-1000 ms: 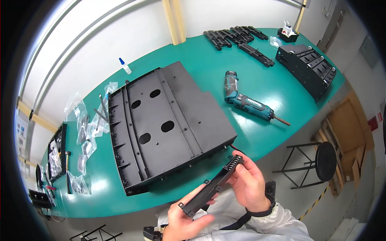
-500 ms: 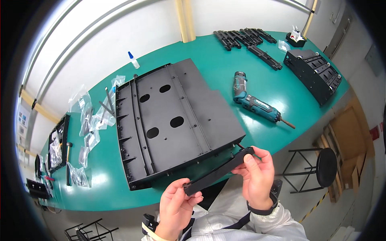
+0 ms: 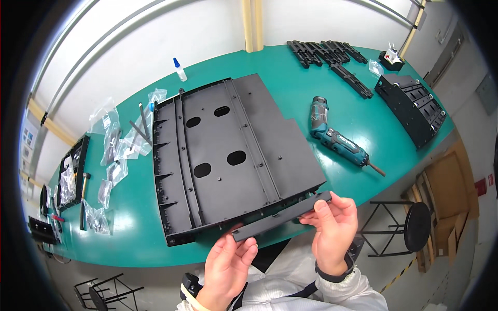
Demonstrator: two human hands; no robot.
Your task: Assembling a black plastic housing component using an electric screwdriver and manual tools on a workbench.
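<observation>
Green covers the long table point(image 3: 290, 98), the biggest thing in view, curving from the left edge up toward the far right. On its middle lies a wide black panel point(image 3: 228, 155) with four oval holes and raised ribs, its near edge overhanging the table's front. A smaller black ribbed housing point(image 3: 412, 106) sits at the far right end, and a row of black strips point(image 3: 327, 52) lies along the back. Between panel and housing rests a blue-green power screwdriver point(image 3: 334, 137). Clear plastic bags point(image 3: 116, 145) of small parts are scattered left of the panel, with a hammer point(image 3: 82, 199) beyond them and a small white glue bottle point(image 3: 179, 70) near the wall. A black stool point(image 3: 415, 225) stands on the floor at right.

Held just at the panel's near edge is a narrow black bar point(image 3: 282, 216), slanting up to the right and seemingly touching the panel, though that contact is hard to judge. The right hand point(image 3: 332, 228) pinches the bar's right end between thumb and fingers; the left hand point(image 3: 231, 259) grips its left end with fingers curled beneath.
</observation>
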